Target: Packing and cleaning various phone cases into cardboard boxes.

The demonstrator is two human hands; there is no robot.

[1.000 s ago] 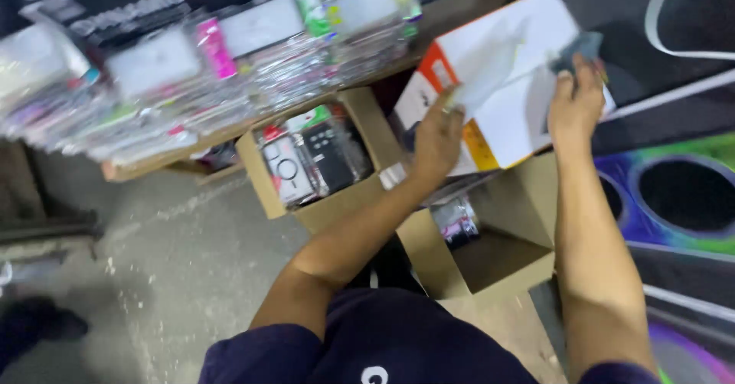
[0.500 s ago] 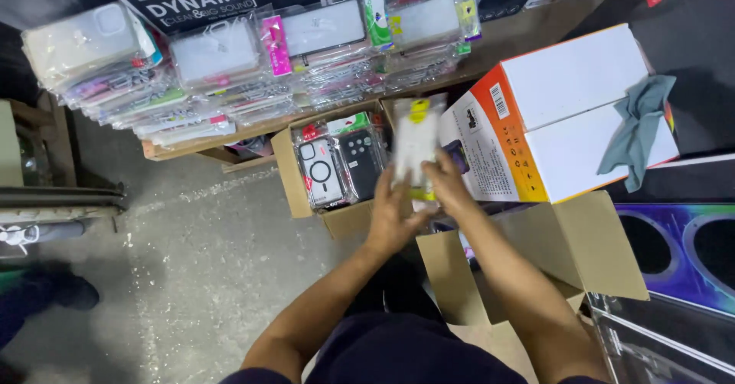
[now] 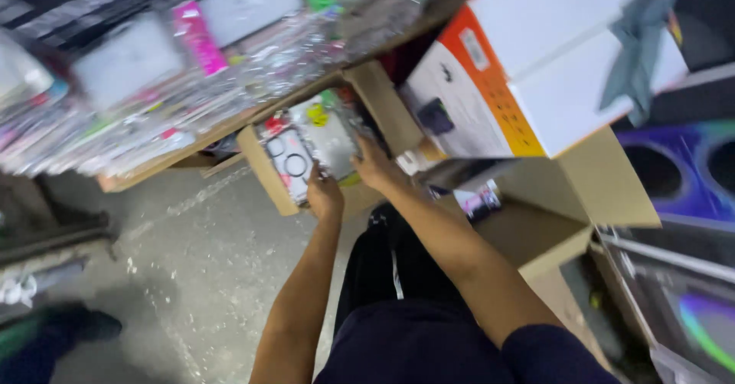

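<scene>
Left hand: left hand (image 3: 325, 194) at the near rim of the small open brown cardboard box (image 3: 260, 171), fingers curled onto the lower edge of a clear plastic packet with a pale phone case inside (image 3: 331, 135). Grasping it, as far as the blur allows.
Right hand: right hand (image 3: 375, 166) on the same packet's right lower corner, fingers closed against it. Both hands hold the one packet between them.
Packet: stands tilted in the small box, a yellow sticker near its top, touching other packets beside it.
Small box: sits on the grey concrete floor (image 3: 191, 261) under a wooden shelf edge; also holds a packet with a black-ringed case (image 3: 291, 162) just left of the held one. Flaps open.
Person: dark navy shorts and sleeve (image 3: 429, 346) at the bottom of the view, forearms reaching forward and up.
Right of hands: a larger open brown cardboard carton (image 3: 582, 192), flaps up, a small dark packet (image 3: 478, 200) lying inside it.
Above carton: a big white and orange printed cardboard box (image 3: 536, 85) tilted over the carton, a grey-green cloth (image 3: 635, 39) draped on its top right.
Shelf: long wooden shelf (image 3: 176, 150) carrying stacked clear phone-case packets (image 3: 153, 70), pink and green header cards among them; heavily blurred.
Far right: purple and green ringed speaker fronts (image 3: 689, 169), partly cut off.
Lower left: a dark shoe-like shape (image 3: 69, 330) on the floor, too blurred to tell more.
</scene>
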